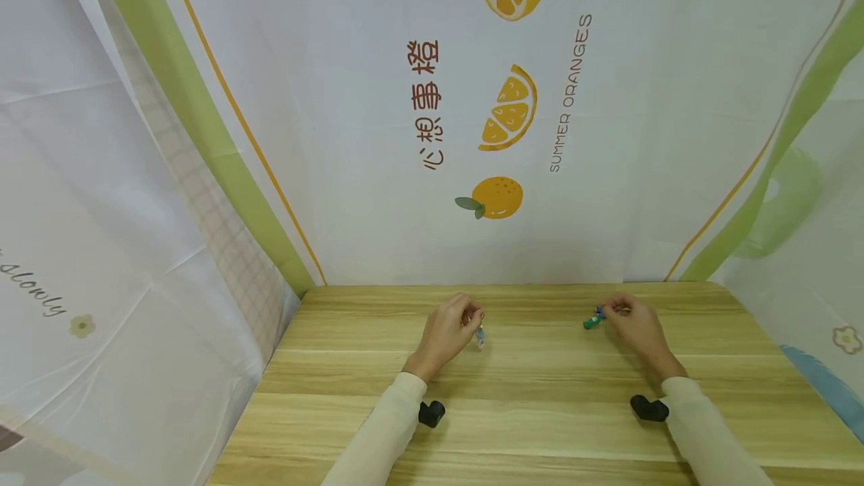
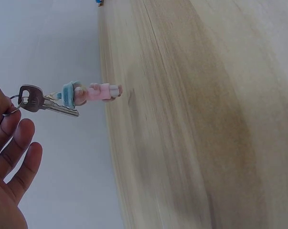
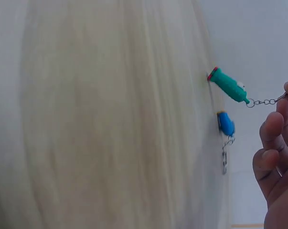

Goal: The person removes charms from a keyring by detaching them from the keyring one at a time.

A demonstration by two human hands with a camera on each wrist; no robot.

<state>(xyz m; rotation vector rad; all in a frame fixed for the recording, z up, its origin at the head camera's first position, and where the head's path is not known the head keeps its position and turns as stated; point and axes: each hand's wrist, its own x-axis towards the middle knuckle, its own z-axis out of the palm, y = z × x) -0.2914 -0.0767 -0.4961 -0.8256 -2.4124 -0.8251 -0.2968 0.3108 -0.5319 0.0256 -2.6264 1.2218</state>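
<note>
In the head view my left hand (image 1: pixel 447 332) is above the wooden table (image 1: pixel 526 381), left of centre. Its thumb and fingers pinch a metal ring bearing a key (image 2: pixel 33 98) and a small doll keychain (image 2: pixel 96 92) with a pale-blue hat and pink body. My right hand (image 1: pixel 637 327), farther right, pinches the ring at the end of a short chain. From that chain hangs a green figure keychain (image 3: pixel 229 86) with a red end, close over the tabletop. Beside it a blue keychain (image 3: pixel 226 124) with its own chain and ring rests on the table.
A white cloth with orange prints (image 1: pixel 499 107) hangs behind the table's far edge. More printed cloth (image 1: pixel 101 246) hangs at the left, and another at the right. Black wrist cameras (image 1: pixel 432 414) sit by both cream sleeves (image 1: pixel 385 426).
</note>
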